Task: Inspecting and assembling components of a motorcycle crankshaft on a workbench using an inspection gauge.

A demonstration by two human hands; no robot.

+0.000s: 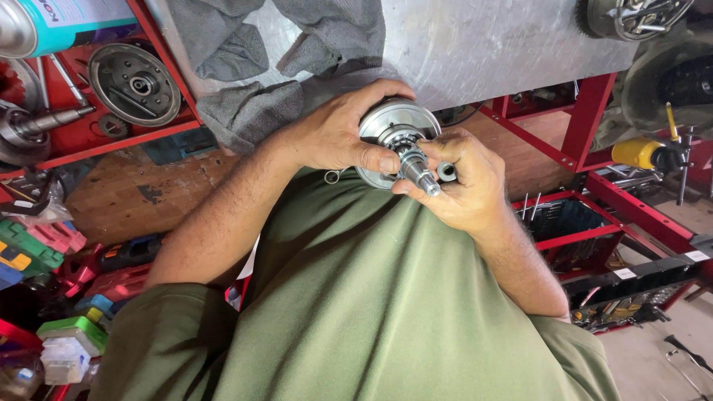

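1. Steel and aluminium make up the round drum assembly (pixel 390 130) that is being held in front of the person's chest in the head view; its shaft (pixel 417 169) is pointing toward the camera, with a bearing ring sitting around the base of the shaft.
2. Left hand (pixel 334 134) is wrapping around the left side and rim of the drum assembly; the fingers are curling over the top edge and the thumb is pressing against the face beside the shaft; the grip is clenched on the part.
3. Right hand (pixel 468 178) is closing around the shaft from the right; thumb and forefinger are pinching it near its tip; a small grey sleeve (pixel 445 171) is resting against the fingers just beside the shaft.
4. Olive-green shirt (pixel 386 297) is filling the lower half of the view, directly beneath both hands.
5. Grey rags (pixel 252 111) are lying on the metal worktop (pixel 490 44) just beyond the hands; the drum assembly is being held off the worktop edge, not resting on it.
6. Red shelving (pixel 163 74) at the upper left is carrying another round drum part (pixel 134 83) and a shafted component (pixel 37 122); a spray can (pixel 52 22) is lying at the top left corner.
7. Yellow-handled tool (pixel 642 152) is lying on the red rack at the right, well apart from the hands.
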